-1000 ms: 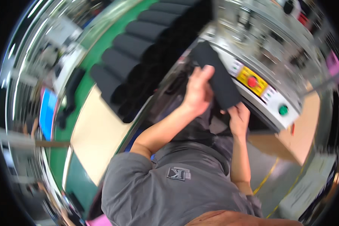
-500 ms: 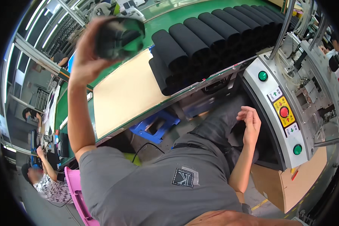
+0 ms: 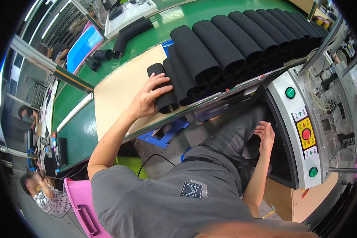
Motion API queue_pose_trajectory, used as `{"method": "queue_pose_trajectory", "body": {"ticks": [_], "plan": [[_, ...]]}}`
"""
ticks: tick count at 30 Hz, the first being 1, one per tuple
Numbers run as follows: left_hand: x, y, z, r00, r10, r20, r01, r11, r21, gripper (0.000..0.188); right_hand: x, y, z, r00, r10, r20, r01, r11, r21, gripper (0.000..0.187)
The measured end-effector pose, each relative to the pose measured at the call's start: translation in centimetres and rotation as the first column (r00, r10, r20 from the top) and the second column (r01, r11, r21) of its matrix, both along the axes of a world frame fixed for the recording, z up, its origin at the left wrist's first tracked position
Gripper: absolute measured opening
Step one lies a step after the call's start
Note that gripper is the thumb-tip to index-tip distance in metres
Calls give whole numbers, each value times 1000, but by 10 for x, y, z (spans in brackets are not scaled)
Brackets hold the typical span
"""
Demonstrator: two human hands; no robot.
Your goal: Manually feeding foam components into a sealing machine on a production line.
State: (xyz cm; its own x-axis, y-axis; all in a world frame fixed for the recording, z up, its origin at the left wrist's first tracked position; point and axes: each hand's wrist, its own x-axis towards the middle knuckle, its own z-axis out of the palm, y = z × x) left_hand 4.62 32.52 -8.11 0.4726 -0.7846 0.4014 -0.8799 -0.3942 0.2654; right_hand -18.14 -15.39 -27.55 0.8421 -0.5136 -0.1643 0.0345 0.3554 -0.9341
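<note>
My left hand [image 3: 148,95] is closed around a black tube [image 3: 166,101] with a hollow end, its fingers across the top. That tube lies on the tan board [image 3: 119,95], beside the left end of a stack of similar black tubes [image 3: 194,55]. The tubes lie side by side in piled rows along the green table. Over my lap, near the machine's dark edge, my right hand [image 3: 265,135] hangs with loosely bent fingers apart and nothing in it.
At right stands a machine panel [image 3: 311,158] with green buttons and a red button [image 3: 306,134]. A bent black tube [image 3: 133,31] and short black pieces [image 3: 102,54] lie on the green table [image 3: 166,23]. Below are a blue stool [image 3: 162,137] and a pink chair [image 3: 81,202].
My left hand has come down from high at the upper left, where it held a blurred dark object, onto the tube beside the stack. My right hand has barely moved.
</note>
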Motion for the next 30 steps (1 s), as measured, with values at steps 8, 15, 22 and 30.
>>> {"method": "queue_pose_trajectory", "body": {"ticks": [8, 15, 22, 30], "plan": [[5, -23, -3, 990, 75, 120, -71, 997, -42, 66, -24, -55, -194, 933, -280, -226, 314, 940, 130, 56], [30, -4, -31, 993, 23, 112, -32, 996, 82, 68, -28, -79, -259, 784, -216, -582, 329, 940, 95, 46], [42, -21, -35, 997, 29, 70, -36, 995, 98, 73, -24, -59, -259, 749, 46, -660, -165, 979, -119, 38], [39, -59, -23, 997, -18, 74, 12, 997, 76, 69, -23, -54, -253, 683, 81, -726, -294, 940, -172, 34]]}}
